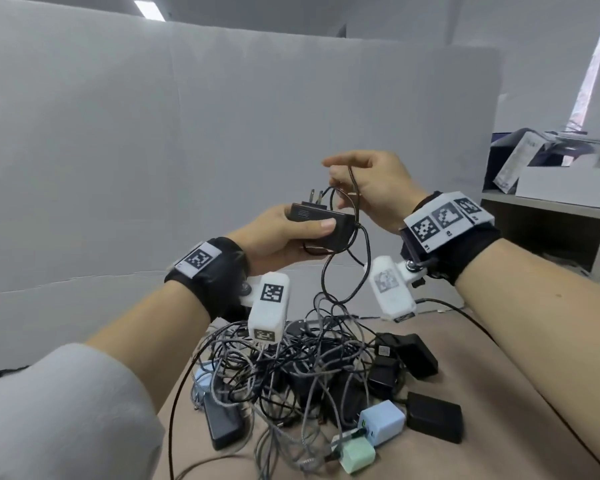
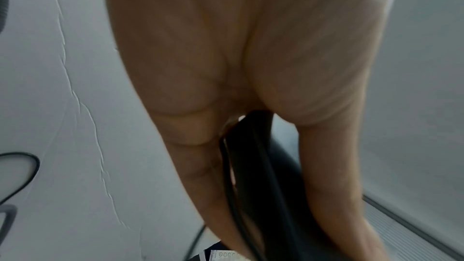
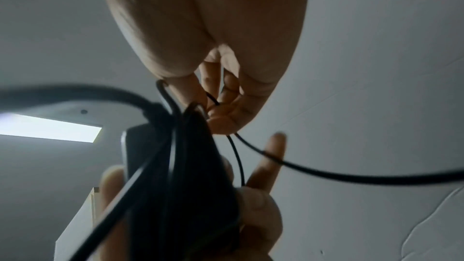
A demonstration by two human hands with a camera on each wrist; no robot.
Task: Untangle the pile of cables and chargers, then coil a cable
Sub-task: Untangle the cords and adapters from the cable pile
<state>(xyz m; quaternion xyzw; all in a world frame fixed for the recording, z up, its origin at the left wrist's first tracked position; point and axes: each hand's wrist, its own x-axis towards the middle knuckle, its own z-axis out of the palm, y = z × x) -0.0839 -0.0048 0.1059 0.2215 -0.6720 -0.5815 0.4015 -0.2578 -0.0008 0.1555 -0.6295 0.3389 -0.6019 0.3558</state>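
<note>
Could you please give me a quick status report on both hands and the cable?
Left hand grips black charger, lifted. Right hand pinches its thin black cable. Cable loop hangs down into the tangled pile on the table; not free yet.

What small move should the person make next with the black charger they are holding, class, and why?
Probably draw the thin black cable up and away with the right hand, which pinches it. The left hand holds the black charger above the pile, and a cable loop still hangs into that tangle.
</note>
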